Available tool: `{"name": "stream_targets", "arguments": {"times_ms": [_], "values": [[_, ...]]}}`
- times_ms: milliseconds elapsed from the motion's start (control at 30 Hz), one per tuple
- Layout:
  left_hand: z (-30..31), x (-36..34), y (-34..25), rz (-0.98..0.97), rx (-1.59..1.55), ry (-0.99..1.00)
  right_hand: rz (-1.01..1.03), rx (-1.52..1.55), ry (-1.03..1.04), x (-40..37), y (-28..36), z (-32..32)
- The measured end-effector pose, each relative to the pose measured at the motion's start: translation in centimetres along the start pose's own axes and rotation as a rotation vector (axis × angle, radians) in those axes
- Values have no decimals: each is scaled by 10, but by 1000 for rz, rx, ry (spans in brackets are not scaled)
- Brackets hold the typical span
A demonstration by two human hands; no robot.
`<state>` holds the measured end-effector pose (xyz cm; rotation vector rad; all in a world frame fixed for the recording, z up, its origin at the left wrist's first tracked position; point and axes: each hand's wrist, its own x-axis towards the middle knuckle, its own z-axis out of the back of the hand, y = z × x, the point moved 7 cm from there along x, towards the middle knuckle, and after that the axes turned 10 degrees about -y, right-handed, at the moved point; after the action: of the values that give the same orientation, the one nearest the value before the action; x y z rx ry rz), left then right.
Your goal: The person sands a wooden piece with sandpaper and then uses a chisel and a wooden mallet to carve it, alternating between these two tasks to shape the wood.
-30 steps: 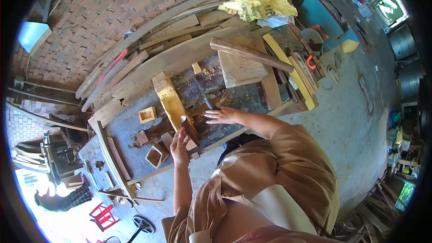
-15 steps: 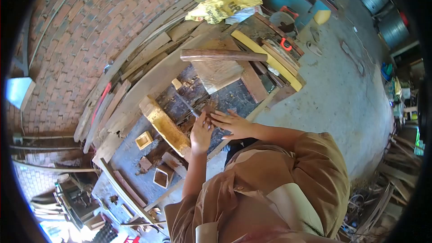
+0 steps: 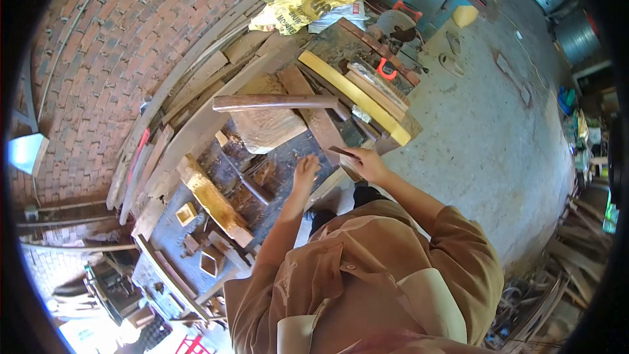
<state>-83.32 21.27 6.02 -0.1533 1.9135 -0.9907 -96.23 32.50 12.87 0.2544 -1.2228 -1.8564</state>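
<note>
My right hand [image 3: 371, 164] is closed on a small, flat piece of dark brown wood [image 3: 342, 152] near the bench's front edge. Over the bench, my left hand [image 3: 305, 174] has loosely bent fingers, and no object shows in it. A chisel-like tool with a dark handle [image 3: 257, 189] lies on the bench left of that hand, its thin metal shaft pointing away. Beyond both hands, a long wooden mallet or handle [image 3: 275, 103] rests across a pale wood block [image 3: 272, 132]. A hollowed yellowish timber [image 3: 213, 199] lies farther left.
Small square wooden boxes [image 3: 186, 214] and offcuts sit at the bench's left. A yellow beam [image 3: 354, 97] and an orange-handled saw [image 3: 387, 69] lie at the right end. Planks [image 3: 190, 101] lean by the brick wall [image 3: 124, 39]. A yellow sack [image 3: 308, 5] is at the back.
My hands have moved apart. The right has gone rightward with the dark wood piece; the left has come away from the chisel-like tool, now lying on the bench. The view has shifted.
</note>
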Motion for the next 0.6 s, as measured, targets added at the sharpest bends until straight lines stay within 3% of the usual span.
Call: {"name": "stream_targets", "arguments": {"times_ms": [67, 100, 133, 200, 400, 467, 533, 600], "values": [[-4, 16, 4, -399, 765, -348, -261, 47, 115, -3, -39, 24], [-10, 24, 16, -486, 900, -492, -207, 37, 53, 2, -43, 42], [-25, 24, 19, -476, 902, -514, -203, 54, 69, 5, -51, 53], [-54, 22, 16, -544, 1146, -637, -306, 27, 51, 12, -72, 76], [-76, 34, 16, -294, 1148, -730, -241, 63, 2, 30, -93, 103], [-74, 28, 12, -308, 1144, -779, -229, 63, 32, 36, -95, 103], [-71, 20, 3, -444, 845, -707, -216, 72, 86, 41, -95, 102], [-69, 11, -2, -444, 821, -727, -229, 115, 101, 47, -94, 102]]}}
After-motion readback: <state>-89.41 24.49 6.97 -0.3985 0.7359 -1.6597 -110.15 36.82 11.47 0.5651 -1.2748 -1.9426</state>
